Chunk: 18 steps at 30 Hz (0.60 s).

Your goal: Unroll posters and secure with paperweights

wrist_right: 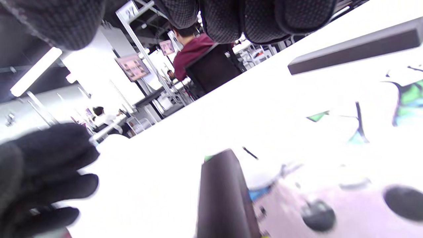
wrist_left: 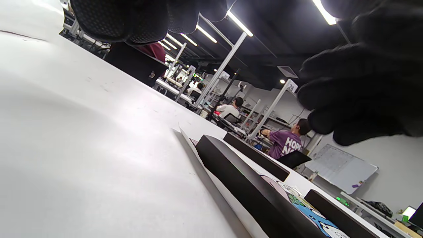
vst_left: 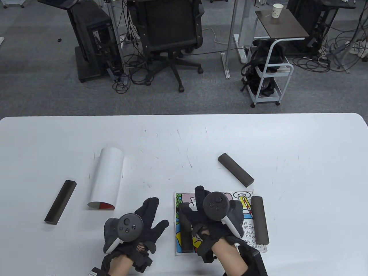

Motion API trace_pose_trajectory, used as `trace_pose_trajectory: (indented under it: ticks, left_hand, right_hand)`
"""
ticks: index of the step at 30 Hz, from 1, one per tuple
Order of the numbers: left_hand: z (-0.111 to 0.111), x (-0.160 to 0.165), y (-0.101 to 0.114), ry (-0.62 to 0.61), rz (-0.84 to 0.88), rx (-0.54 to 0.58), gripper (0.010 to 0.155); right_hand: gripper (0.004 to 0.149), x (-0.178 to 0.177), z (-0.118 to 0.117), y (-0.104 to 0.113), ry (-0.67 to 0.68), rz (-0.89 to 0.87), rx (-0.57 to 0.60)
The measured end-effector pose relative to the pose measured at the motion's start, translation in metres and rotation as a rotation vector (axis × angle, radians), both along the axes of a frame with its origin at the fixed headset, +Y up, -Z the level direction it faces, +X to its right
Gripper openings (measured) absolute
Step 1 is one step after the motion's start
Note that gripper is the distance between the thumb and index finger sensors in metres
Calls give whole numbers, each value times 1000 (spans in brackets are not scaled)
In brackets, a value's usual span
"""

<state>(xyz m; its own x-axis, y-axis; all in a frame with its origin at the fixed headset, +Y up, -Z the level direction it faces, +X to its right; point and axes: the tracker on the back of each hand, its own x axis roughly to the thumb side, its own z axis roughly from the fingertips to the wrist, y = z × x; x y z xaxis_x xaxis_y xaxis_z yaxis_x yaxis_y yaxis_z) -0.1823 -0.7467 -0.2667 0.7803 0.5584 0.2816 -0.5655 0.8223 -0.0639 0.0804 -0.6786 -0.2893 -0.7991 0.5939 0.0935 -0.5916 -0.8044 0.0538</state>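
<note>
A colourful poster (vst_left: 221, 198) lies unrolled and flat at the table's front middle. One dark bar paperweight (vst_left: 186, 230) lies on its left edge and another (vst_left: 260, 220) on its right edge. My right hand (vst_left: 198, 208) hovers over the poster's left half beside the left bar, and in the right wrist view its fingers (wrist_right: 251, 19) hang free above that bar (wrist_right: 224, 198). My left hand (vst_left: 151, 217) is spread open over the bare table just left of the poster. A rolled white poster (vst_left: 106, 178) lies further left.
Two spare dark bars lie on the table (vst_left: 302, 149), one at the far left (vst_left: 60, 201) and one beyond the poster's upper right corner (vst_left: 235, 173). An office chair (vst_left: 169, 31) and a white cart (vst_left: 268, 74) stand on the floor beyond the far edge.
</note>
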Motion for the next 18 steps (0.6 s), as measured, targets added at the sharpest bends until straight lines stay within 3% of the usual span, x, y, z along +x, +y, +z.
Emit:
trace_pose_trajectory:
  ticks: [3,8,18]
  left_hand:
    - [0,-1,0,2,9,0,82]
    - [-1,-1,-1,0,25,-14,83]
    - [-3,-4,-5,2,55,-50,83]
  right_hand:
    - [83,15,1,2,16,-78,30]
    - [83,39,1,-19,82,-204,28]
    - [84,55,-2,-52,113,-219,1]
